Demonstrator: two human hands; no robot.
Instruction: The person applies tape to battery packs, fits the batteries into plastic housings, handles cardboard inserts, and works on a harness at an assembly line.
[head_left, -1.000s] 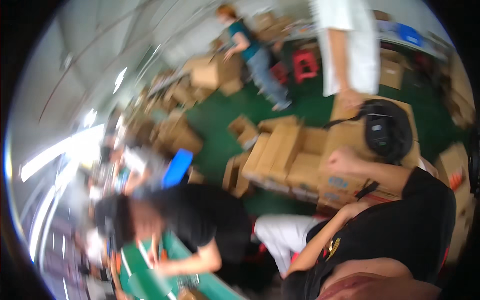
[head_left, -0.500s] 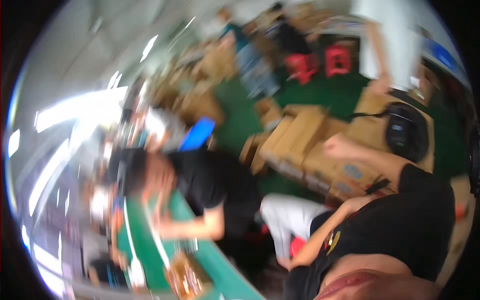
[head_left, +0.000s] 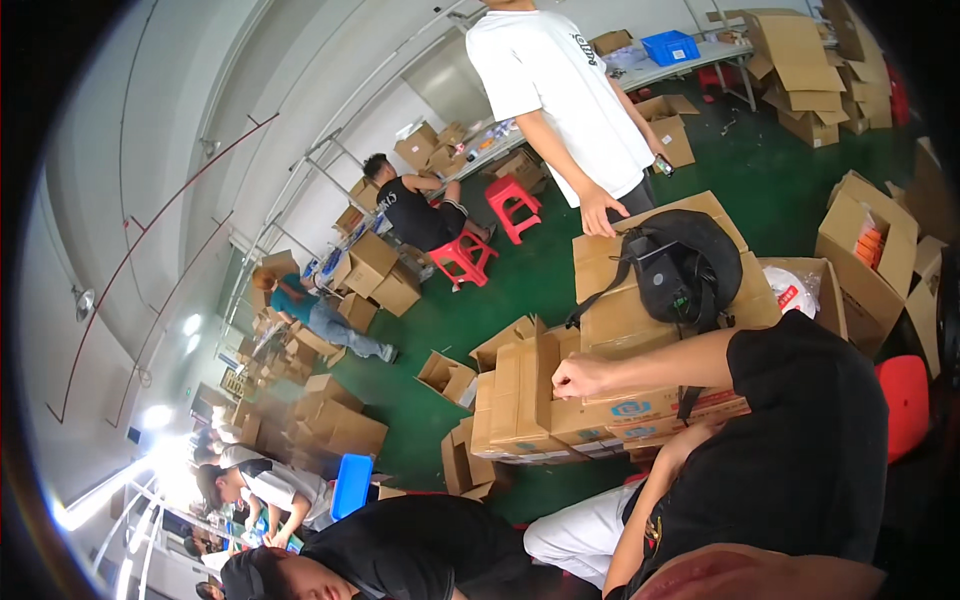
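Both hands [head_left: 580, 377], cardboard boxes [head_left: 527, 392] just beyond

Toward the upper right of the frame, a blue crate [head_left: 670, 47] sits on a long pale table [head_left: 630, 75], and a person in a white T-shirt [head_left: 555, 100] stands nearer. At upper centre one red stool [head_left: 463, 258] bears a seated person in a black sleeveless top [head_left: 415, 212]; a second red stool [head_left: 514, 205] is near it, on the green floor [head_left: 430, 330]. Left of centre, a person in a teal top [head_left: 292, 302] stands beside piled cartons [head_left: 372, 265]. Lower left shows a blue tray [head_left: 351, 486] and a black cap [head_left: 240, 575]. A red pipe [head_left: 128, 257] crosses the upper left, and a red chair [head_left: 903, 408] is at the right edge
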